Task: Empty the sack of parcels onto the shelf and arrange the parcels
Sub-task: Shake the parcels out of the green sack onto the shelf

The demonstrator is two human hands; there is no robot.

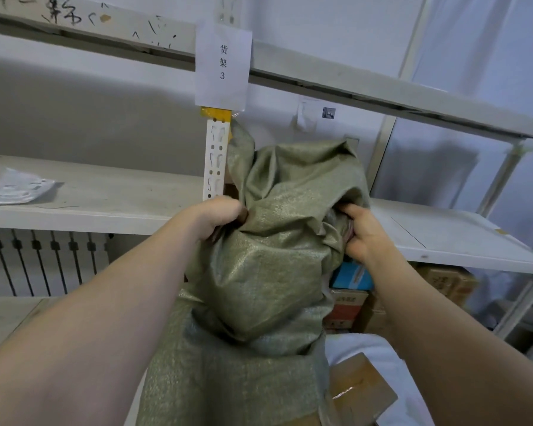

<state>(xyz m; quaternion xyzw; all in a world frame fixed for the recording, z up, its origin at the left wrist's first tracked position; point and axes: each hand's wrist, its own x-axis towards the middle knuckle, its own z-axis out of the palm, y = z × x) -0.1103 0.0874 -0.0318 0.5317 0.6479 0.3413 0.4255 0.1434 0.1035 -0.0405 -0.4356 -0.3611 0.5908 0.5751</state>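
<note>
A large olive-green woven sack (pixel 268 256) fills the middle of the view, bunched and held up in front of the white shelf (pixel 105 207). My left hand (pixel 219 215) clutches a fold of the sack on its left side. My right hand (pixel 363 232) grips the sack's right side, fingers tucked into the fabric. The sack's contents are hidden. A white plastic parcel (pixel 16 187) lies flat at the far left of the shelf.
A perforated shelf post (pixel 216 158) with a paper sign (pixel 222 63) stands just behind the sack. The right shelf board (pixel 462 238) runs off to the right. Cardboard boxes (pixel 443 284) and a blue box (pixel 351 276) sit beneath it; another carton (pixel 360 392) lies at bottom right.
</note>
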